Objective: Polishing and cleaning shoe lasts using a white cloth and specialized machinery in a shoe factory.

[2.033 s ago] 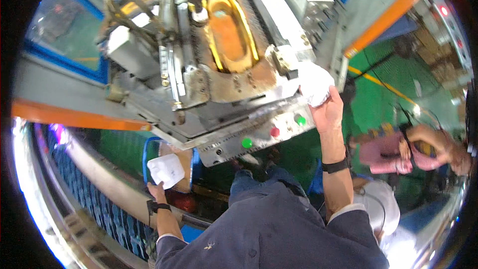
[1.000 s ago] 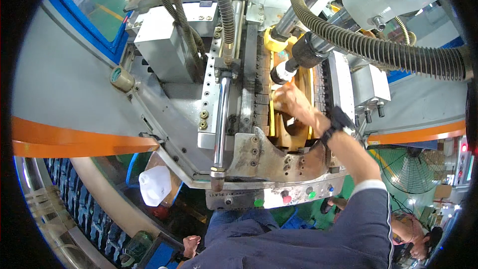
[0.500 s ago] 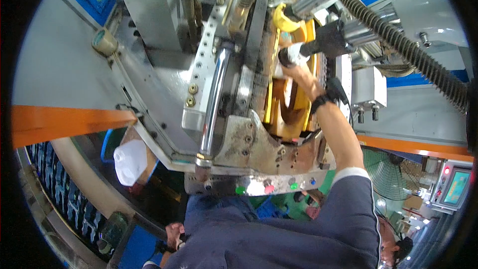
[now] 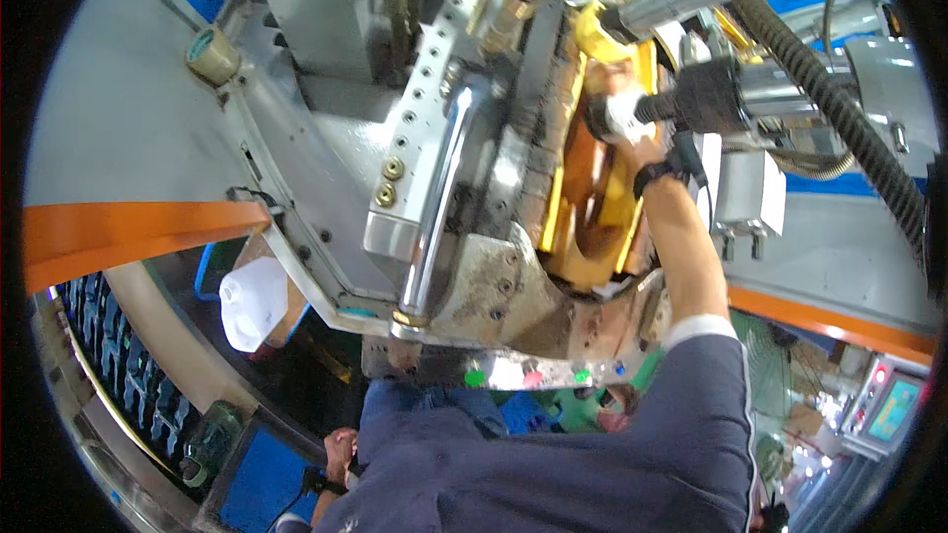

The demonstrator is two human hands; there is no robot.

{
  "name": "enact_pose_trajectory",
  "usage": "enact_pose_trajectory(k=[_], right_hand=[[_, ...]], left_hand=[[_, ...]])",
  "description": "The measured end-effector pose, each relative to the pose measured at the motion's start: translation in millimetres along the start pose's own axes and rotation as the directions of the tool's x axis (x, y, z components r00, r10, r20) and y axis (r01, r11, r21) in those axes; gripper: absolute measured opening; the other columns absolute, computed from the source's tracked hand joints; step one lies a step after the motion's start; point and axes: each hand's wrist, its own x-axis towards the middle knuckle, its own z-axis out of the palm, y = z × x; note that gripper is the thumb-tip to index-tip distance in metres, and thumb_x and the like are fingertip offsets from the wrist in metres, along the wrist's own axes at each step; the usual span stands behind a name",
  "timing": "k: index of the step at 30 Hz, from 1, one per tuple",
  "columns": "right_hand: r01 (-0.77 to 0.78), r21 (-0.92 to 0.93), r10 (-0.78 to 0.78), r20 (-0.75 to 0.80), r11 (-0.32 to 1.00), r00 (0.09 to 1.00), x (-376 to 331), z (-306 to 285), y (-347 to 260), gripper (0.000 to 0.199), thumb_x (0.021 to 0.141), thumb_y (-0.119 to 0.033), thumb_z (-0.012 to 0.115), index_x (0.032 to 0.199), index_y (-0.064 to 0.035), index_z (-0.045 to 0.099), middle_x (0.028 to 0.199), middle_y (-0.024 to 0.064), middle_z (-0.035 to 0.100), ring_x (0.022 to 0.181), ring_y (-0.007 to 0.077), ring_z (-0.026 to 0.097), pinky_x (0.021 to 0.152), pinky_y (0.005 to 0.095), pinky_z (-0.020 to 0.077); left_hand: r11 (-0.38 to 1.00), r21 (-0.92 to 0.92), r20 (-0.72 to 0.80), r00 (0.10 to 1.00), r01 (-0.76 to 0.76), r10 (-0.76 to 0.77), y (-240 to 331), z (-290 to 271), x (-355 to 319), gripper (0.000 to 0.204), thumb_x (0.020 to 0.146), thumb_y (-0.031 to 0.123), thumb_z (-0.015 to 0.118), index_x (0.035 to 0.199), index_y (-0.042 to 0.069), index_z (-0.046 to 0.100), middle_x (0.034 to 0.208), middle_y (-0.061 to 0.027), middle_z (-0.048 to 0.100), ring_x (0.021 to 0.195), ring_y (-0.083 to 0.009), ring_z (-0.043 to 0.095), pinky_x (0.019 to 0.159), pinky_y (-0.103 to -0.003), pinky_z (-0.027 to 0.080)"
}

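My right hand (image 4: 642, 150) reaches into a yellow-lined hollow (image 4: 592, 252) of a machine, with a dark band round the wrist. Its fingers are closed around a white piece with a dark round end (image 4: 624, 116); its kind cannot be made out, and part of the grip is hidden. Just beyond sits a curved yellow part (image 4: 598, 35) on a metal rod. A thick black threaded rod end (image 4: 706, 97) stands right beside the hand. Low at my left side, my left hand (image 4: 341, 452) is curled, and whatever is in it, if anything, does not show.
A shiny metal cylinder (image 4: 439, 202) runs along the hollow's left. Coloured buttons (image 4: 533, 377) line the machine's front edge. A ribbed hose (image 4: 820, 89) hangs at the right. An orange bar (image 4: 143, 237) and a white jug (image 4: 252, 306) are at the left, a control screen (image 4: 892, 415) at the far right.
The view has shifted, so the machine's upper parts appear farther right. My right hand stays in the hollow with the white piece, and my left hand remains curled low at the left.
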Motion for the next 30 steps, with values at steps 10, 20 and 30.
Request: enact_pose_trajectory(k=[10,20,30], right_hand=[[0.495,-0.187,-0.418,0.336,0.849,0.844,-29,-32,-12,0.012,0.085,-0.002,0.055,0.093,-0.0046,0.063,0.084,0.0122,0.061,0.078,0.0297,0.061,0.072,0.0403,0.0509],[0.5,-0.103,-0.378,0.53,0.86,0.759,-22,-34,11,0.023,0.081,-0.004,0.059,0.103,-0.0034,0.066,0.103,0.0138,0.07,0.091,0.0244,0.069,0.076,0.0342,0.0565],[0.694,-0.196,-0.38,0.719,0.693,0.582,-59,-75,-33,0.037,0.076,-0.003,0.067,0.112,-0.0085,0.069,0.108,0.0147,0.069,0.1,0.0284,0.066,0.088,0.0386,0.0546]], left_hand=[[1.0,-0.005,0.014,1.0,0.012,-0.012,-16,-16,-21,0.01,0.086,0.008,0.064,0.088,0.0,0.07,0.071,-0.004,0.063,0.06,-0.013,0.06,0.052,-0.025,0.047],[0.994,-0.022,-0.014,0.994,0.106,-0.106,-12,-11,-6,0.018,0.087,0.013,0.065,0.098,-0.001,0.065,0.079,-0.0066,0.068,0.063,-0.0172,0.065,0.052,-0.029,0.045],[0.967,-0.087,-0.018,0.97,0.239,-0.241,-29,-16,-10,0.014,0.088,0.014,0.061,0.092,0.001,0.065,0.078,-0.007,0.066,0.061,-0.0165,0.064,0.051,-0.025,0.046]])
